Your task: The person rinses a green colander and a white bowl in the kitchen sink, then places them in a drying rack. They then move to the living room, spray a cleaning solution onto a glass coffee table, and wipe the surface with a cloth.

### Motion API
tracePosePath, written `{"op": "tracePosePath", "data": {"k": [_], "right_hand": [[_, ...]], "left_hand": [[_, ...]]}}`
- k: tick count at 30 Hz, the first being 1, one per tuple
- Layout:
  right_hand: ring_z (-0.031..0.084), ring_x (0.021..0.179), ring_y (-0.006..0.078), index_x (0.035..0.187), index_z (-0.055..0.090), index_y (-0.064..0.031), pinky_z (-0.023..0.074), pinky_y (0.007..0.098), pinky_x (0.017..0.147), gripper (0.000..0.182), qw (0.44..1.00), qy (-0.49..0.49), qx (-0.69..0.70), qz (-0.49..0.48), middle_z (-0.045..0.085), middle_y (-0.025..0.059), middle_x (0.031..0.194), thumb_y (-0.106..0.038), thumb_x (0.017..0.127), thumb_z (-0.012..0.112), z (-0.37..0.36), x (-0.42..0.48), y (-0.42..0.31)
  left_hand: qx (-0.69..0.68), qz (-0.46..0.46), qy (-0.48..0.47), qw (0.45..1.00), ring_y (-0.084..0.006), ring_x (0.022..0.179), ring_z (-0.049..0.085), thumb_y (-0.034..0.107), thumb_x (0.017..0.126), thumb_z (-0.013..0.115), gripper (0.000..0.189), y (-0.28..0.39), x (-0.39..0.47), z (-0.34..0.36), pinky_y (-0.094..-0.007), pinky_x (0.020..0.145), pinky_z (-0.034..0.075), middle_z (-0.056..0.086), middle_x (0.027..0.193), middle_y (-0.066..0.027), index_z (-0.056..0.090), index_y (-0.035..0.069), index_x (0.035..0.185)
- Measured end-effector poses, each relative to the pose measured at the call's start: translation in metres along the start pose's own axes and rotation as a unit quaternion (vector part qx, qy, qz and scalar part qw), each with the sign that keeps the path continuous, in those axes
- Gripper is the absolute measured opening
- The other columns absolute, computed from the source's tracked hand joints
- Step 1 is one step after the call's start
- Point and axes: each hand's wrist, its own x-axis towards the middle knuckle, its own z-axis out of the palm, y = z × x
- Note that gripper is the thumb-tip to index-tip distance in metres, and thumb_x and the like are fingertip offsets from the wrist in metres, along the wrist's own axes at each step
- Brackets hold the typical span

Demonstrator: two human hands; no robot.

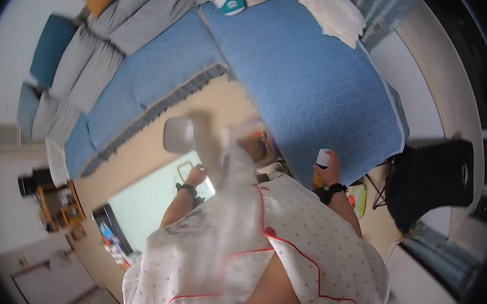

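My right hand [330,169] grips a small cylindrical container [323,157] with a white top and a dark band, beside the blue sofa cover [310,84]. A yellow patch shows under that hand; I cannot tell whether it belongs to the container. My left hand [196,175] is curled over the edge of a pale green tabletop [147,204]. Next to its fingers lies a thin gold-coloured frame [184,167]; whether the hand holds it is unclear. Dark bands circle both wrists.
A blurred, pale, square-topped object [179,135] stands on the floor between sofa and table. A see-through bag [256,142] of colourful items leans by the sofa. To the right is a black chair [429,185]; a wooden shelf [60,205] stands at left.
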Motion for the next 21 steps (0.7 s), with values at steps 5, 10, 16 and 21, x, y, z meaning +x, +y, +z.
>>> {"op": "tracePosePath", "data": {"k": [5, 10, 16, 21], "right_hand": [[0.041, 0.102, 0.034, 0.114, 0.033, -0.0136, 0.038, 0.0407, 0.085, 0.064, 0.984, 0.113, 0.059, 0.126, 0.033, 0.0159, 0.112, -0.018, 0.062, 0.07, 0.01, -0.001, -0.028], [0.044, 0.099, 0.0381, 0.114, 0.036, -0.0145, 0.0414, 0.0402, 0.082, 0.064, 0.914, 0.3, 0.089, 0.258, 0.039, 0.018, 0.107, -0.013, 0.059, 0.069, 0.055, -0.018, -0.077], [0.047, 0.098, 0.0351, 0.109, 0.039, -0.0162, 0.0438, 0.0392, 0.079, 0.057, 0.819, 0.367, 0.06, 0.438, 0.036, 0.0147, 0.114, -0.016, 0.06, 0.068, 0.102, -0.053, -0.192], [0.051, 0.093, 0.0341, 0.109, 0.04, -0.0195, 0.0456, 0.0386, 0.077, 0.056, 0.71, 0.473, 0.069, 0.517, 0.036, 0.0132, 0.116, -0.019, 0.06, 0.067, 0.135, -0.079, -0.256]], "left_hand": [[0.106, 0.169, -0.136, 0.97, -0.0191, 0.06, 0.058, 0.023, 0.081, 0.05, 0.031, 0.06, 0.156, -0.077, -0.0287, 0.055, 0.048, 0.059, 0.074, -0.0102, 0.05, -0.001, 0.101], [0.143, 0.269, -0.208, 0.929, -0.0172, 0.066, 0.056, 0.02, 0.081, 0.049, 0.023, 0.126, 0.338, -0.155, -0.0298, 0.054, 0.048, 0.056, 0.075, -0.0093, 0.05, 0.0, 0.092], [0.379, 0.269, -0.371, 0.804, -0.0248, 0.088, 0.053, 0.019, 0.069, 0.057, 0.018, 0.218, 0.45, -0.184, -0.0337, 0.073, 0.044, 0.057, 0.086, -0.0093, 0.058, 0.006, 0.08], [0.519, 0.579, -0.338, 0.53, -0.028, 0.086, 0.054, 0.017, 0.069, 0.053, 0.016, 0.229, 0.505, -0.187, -0.036, 0.071, 0.045, 0.059, 0.083, -0.0107, 0.059, 0.006, 0.079]]}}
